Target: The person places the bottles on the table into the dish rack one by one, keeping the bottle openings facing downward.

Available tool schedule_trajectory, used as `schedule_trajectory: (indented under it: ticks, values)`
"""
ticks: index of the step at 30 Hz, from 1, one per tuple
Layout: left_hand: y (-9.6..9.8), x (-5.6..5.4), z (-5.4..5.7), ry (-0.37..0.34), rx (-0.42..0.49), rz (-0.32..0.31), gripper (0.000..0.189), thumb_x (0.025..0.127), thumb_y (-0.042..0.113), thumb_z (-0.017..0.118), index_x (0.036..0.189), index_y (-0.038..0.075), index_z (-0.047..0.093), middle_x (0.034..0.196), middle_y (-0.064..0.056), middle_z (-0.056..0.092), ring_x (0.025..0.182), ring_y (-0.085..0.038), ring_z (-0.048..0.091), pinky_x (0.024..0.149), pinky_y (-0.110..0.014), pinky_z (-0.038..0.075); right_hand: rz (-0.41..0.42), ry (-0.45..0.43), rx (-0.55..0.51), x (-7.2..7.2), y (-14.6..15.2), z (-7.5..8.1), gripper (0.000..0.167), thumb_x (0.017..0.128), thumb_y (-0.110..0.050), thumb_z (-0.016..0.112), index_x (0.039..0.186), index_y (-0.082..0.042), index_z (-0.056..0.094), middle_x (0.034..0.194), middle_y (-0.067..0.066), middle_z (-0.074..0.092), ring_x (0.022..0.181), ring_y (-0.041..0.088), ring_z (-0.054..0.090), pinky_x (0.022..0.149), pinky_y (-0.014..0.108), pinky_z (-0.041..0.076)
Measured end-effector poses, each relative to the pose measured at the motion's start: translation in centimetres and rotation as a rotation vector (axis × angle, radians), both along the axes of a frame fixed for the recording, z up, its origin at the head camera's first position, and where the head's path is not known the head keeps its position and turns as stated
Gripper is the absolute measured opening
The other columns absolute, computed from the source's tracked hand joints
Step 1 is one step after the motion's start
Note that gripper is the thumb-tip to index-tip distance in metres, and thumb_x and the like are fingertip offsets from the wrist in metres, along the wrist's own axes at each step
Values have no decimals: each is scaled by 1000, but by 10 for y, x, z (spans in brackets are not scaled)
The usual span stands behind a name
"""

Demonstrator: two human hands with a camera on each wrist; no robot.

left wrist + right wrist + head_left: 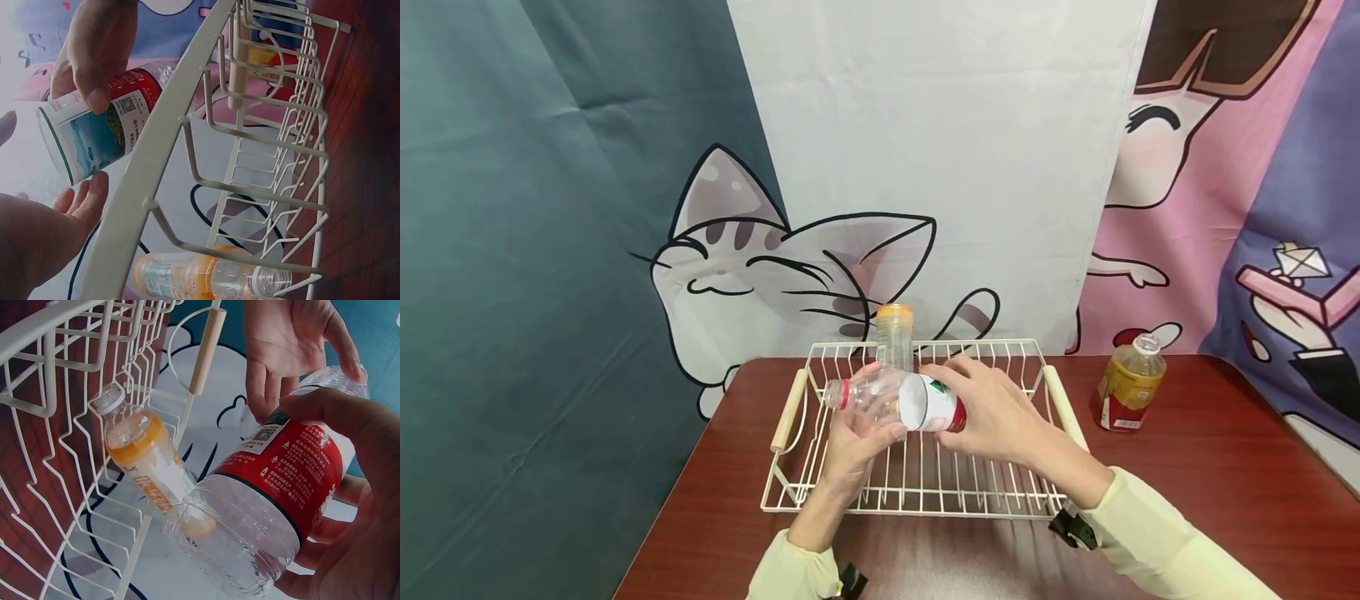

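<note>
A clear plastic bottle (876,393) with a red neck ring and a white-and-red label lies sideways over a cream wire dish rack (917,510), neck pointing left. My right hand (992,410) grips it around the label (287,462), thumb on one side and fingers on the other. Under the neck end is my left hand (850,446), its thumb and nearly straight fingers on either side of the clear plastic; in the left wrist view those fingers (87,197) are at the label's edge. A second clear bottle (147,450) with orange markings stands upside down in the rack.
Wooden handles (790,410) rise at both ends of the rack. To its right, an uncapped bottle (1131,383) with a yellow-and-red label stands on the brown table (1217,467). A printed cloth (970,167) hangs behind.
</note>
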State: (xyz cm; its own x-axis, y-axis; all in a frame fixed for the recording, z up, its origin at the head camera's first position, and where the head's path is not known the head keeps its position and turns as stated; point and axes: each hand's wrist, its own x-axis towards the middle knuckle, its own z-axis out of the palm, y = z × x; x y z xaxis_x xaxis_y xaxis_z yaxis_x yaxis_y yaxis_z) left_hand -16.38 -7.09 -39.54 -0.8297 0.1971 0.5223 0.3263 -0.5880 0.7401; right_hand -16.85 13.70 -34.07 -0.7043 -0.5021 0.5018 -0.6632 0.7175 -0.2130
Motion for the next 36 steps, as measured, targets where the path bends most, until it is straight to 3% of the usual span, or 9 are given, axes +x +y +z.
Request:
schedule_trajectory:
  ticks: [9,17,21,27,29,32,36]
  values:
    - [-1,1,-1,33,45,2,72,74,-5,81,137,3,48,132,-19,57,117,-29,58,94,-43,50,19,14,10,0,-1,-1,73,61,-30,86,128,-13,62,106,4,60,84,19,58,71,40,47]
    - [-6,0,2,55,81,-10,67,76,-8,77,135,5,49,133,-20,58,118,-28,59,95,-44,50,17,-100,-99,1,9,3,97,61,-39,93,143,-13,48,132,9,56,110,25,57,86,49,49]
    - [-10,-2,4,71,109,-21,64,78,-10,74,135,5,48,132,-18,59,117,-27,60,95,-43,50,5,-193,-254,3,22,3,106,62,-36,94,149,-12,39,141,12,49,123,27,49,93,53,47]
    - [-13,-2,8,54,158,-39,63,79,-13,71,135,7,49,131,-15,59,116,-26,59,95,-38,50,-18,-262,-475,5,37,-4,106,64,-27,94,151,-14,34,137,12,51,114,27,52,91,52,45]
    - [-14,-2,9,53,179,-55,63,80,-13,69,136,7,50,132,-15,58,116,-26,59,95,-37,49,0,-316,-578,6,40,-8,103,68,-19,92,152,-14,33,138,12,50,116,26,53,93,46,46]
    - [-14,-2,11,53,210,-82,62,81,-13,68,136,10,50,133,-15,56,117,-27,58,96,-36,49,75,-455,-797,7,41,-14,93,75,-3,82,151,-8,29,140,18,47,119,24,52,94,35,49]
    - [-14,-2,13,51,258,-113,61,82,-13,68,135,13,51,134,-17,54,117,-28,56,95,-35,49,213,-739,-1197,12,33,-24,80,85,3,68,150,-1,22,139,17,43,117,19,54,92,30,50]
